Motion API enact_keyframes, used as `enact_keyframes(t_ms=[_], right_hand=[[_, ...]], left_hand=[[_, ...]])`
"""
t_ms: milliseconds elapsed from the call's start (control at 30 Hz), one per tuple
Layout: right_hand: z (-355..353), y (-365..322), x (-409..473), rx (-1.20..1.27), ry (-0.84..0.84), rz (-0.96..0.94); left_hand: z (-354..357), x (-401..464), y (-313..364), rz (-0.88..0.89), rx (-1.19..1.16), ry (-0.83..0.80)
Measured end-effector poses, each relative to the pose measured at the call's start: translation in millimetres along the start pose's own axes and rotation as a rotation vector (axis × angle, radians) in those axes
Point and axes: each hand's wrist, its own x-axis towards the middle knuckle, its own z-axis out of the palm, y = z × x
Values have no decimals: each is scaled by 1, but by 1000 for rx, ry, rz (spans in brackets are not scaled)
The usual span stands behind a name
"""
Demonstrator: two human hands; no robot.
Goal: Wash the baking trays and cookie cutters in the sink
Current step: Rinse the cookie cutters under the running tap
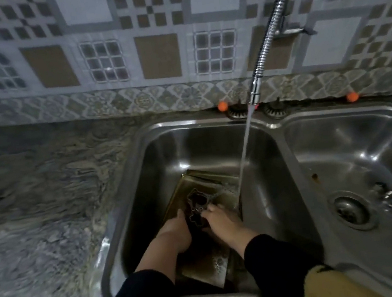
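Note:
Gold-coloured baking trays [194, 181] lie stacked in the left basin of a steel double sink [153, 139]. Dark metal cookie cutters [197, 205] rest on the top tray. My left hand [174, 230] holds the cutters from the left side, fingers curled under them. From the right, my right hand [222, 220] pinches the same cutters. Water runs from a flexible chrome tap [254, 88] and lands on the tray just right of my hands. Soap foam shows on the near part of the tray.
The right basin [358, 149] holds a drain strainer [349, 210] and some small metal items beside it. A yellow cloth [322, 284] lies on the near sink rim. Marbled countertop [32, 198] stretches left of the sink. A tiled wall stands behind.

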Motion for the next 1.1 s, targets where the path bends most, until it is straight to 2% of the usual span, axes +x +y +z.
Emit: enact_keyframes(t_ms=[133,233,300,400,500,600,800,867,933,1000,1033,1100], right_hand=[[-10,13,-2,270,53,131],[-36,21,-4,571,63,343],[-54,25,-10,710,60,440],[-72,31,-26,838,109,463],[-83,36,-42,901,185,415],[-87,40,-54,839,221,374],[-88,47,-61,789,285,302],[-86,48,-62,658,311,265],[-83,48,-63,422,330,212],[-81,46,-64,229,304,139],[-82,43,-64,233,297,125],[-87,36,-62,437,310,173]], left_hand=[[-2,2,7,23,-79,30],[-4,1,27,53,-199,181],[-5,-2,48,98,-473,199],[-1,-8,81,99,-1070,-28],[5,-6,101,102,-1236,-44],[6,-4,114,86,-1393,-22],[0,-12,115,180,-1454,-122],[-3,-15,112,186,-1429,-138],[-4,-15,109,197,-1407,-119],[-1,-15,105,212,-1354,-32],[-1,-16,103,213,-1312,37],[1,-15,98,195,-1278,149]])
